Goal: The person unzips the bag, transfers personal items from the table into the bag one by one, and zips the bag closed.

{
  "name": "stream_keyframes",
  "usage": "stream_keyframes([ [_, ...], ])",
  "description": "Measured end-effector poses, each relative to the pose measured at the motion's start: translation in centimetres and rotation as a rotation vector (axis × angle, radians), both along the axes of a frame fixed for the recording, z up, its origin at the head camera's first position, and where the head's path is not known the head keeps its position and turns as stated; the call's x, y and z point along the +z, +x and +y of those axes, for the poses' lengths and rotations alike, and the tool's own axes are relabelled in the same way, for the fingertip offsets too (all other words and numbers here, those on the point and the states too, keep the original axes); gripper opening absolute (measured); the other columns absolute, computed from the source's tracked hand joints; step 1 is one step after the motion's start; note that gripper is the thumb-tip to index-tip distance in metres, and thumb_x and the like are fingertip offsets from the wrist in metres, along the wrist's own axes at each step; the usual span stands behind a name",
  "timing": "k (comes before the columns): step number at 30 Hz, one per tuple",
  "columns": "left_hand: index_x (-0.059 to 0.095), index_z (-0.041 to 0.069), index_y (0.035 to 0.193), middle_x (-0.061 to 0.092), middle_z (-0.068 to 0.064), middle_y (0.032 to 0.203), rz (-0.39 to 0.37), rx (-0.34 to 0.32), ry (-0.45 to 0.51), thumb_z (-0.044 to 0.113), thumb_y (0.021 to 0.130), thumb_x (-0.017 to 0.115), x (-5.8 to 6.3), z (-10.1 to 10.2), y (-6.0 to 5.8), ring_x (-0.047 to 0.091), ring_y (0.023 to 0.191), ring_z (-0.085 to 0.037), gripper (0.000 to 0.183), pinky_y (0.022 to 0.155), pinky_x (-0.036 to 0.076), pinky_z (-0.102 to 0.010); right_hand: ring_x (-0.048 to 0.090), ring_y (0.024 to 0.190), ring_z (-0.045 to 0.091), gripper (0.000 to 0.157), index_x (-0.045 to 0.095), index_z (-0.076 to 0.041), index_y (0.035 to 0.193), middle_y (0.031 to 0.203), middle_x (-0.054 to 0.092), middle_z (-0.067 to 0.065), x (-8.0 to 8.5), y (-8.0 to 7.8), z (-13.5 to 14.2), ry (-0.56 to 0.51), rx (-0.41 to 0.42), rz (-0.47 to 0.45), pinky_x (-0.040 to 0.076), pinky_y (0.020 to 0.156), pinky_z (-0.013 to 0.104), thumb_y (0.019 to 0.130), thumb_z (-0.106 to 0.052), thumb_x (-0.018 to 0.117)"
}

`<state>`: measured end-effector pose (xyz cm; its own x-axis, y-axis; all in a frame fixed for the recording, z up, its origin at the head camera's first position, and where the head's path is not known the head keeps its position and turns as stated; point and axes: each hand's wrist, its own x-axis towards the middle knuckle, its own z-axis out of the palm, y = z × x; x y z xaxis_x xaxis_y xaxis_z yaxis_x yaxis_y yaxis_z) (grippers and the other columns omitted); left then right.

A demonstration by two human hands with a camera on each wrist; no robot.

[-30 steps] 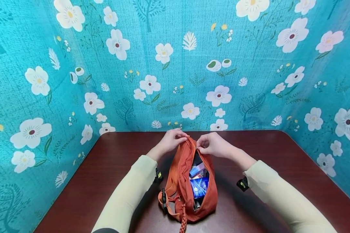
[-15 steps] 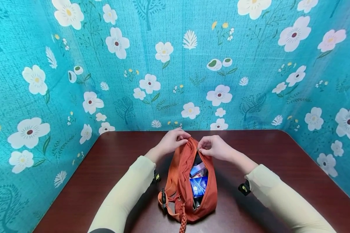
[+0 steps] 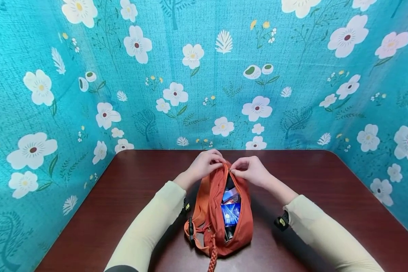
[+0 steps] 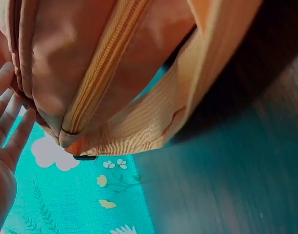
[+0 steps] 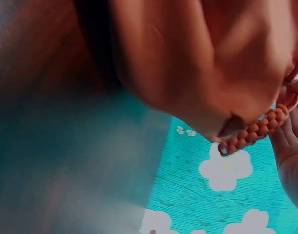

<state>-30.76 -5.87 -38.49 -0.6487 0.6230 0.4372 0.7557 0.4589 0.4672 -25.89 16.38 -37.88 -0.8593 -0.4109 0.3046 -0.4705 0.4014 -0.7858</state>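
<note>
An orange-red fabric bag [image 3: 244, 223] stands on the table with its long top zipper parted. My left hand [image 3: 205, 165] grips the bag's far end, with fingers against the cloth in the left wrist view. Close beside it, my right hand [image 3: 253, 172] pinches the zipper pull near the far end of the opening. A braided cord [image 5: 253, 130] hangs by that hand in the right wrist view. Inside lie a shiny blue packet [image 3: 230, 214], a lilac-blue item [image 3: 229, 195] and a dark, partly hidden item [image 3: 229, 233].
The bag's webbing strap [image 4: 139, 126] loops along its left side, with a black buckle [image 3: 191, 228]. Another braided cord [image 3: 213, 253] trails toward the near edge. The dark red table [image 3: 139, 189] ends at a teal flowered cloth [image 3: 176, 124].
My left hand has shifted slightly right, bringing the bag's far end nearer my right hand. The right hand still pinches the zipper pull. The head view has tilted a little.
</note>
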Motion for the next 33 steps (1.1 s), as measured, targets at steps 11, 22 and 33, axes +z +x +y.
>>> stream_keyframes([
  [11, 0.077, 0.008, 0.098, 0.064, -0.003, 0.098, -0.016, 0.04, 0.085, 0.009, 0.09, 0.07, 0.2, 0.0, -0.2, 0.059, 0.09, -0.016, 0.011, 0.078, 0.052, -0.029, 0.062, 0.067, 0.016, 0.007, 0.076, -0.001, 0.091, 0.083, 0.071, 0.008, -0.7, 0.9, 0.4, -0.118, 0.023, -0.036, 0.052, 0.059, 0.026, 0.086, -0.006, 0.073],
  [22, 0.077, 0.01, 0.097, 0.064, 0.0, 0.098, -0.043, 0.071, 0.076, 0.01, 0.09, 0.07, 0.0, 0.1, -0.4, 0.059, 0.086, -0.013, 0.01, 0.075, 0.049, -0.022, 0.062, 0.068, 0.014, 0.007, 0.076, -0.001, 0.091, 0.084, 0.069, 0.007, -0.9, 2.5, 0.9, -0.104, 0.107, -0.02, 0.05, 0.057, 0.027, 0.084, -0.001, 0.074],
  [33, 0.077, 0.01, 0.097, 0.063, 0.0, 0.098, -0.088, 0.085, 0.06, 0.01, 0.091, 0.069, -0.1, -0.1, -0.4, 0.058, 0.084, -0.012, 0.01, 0.075, 0.049, -0.023, 0.063, 0.072, 0.012, 0.007, 0.076, -0.004, 0.089, 0.086, 0.069, 0.011, -1.1, 4.1, 1.2, -0.11, 0.188, -0.03, 0.053, 0.064, 0.027, 0.084, 0.001, 0.074],
])
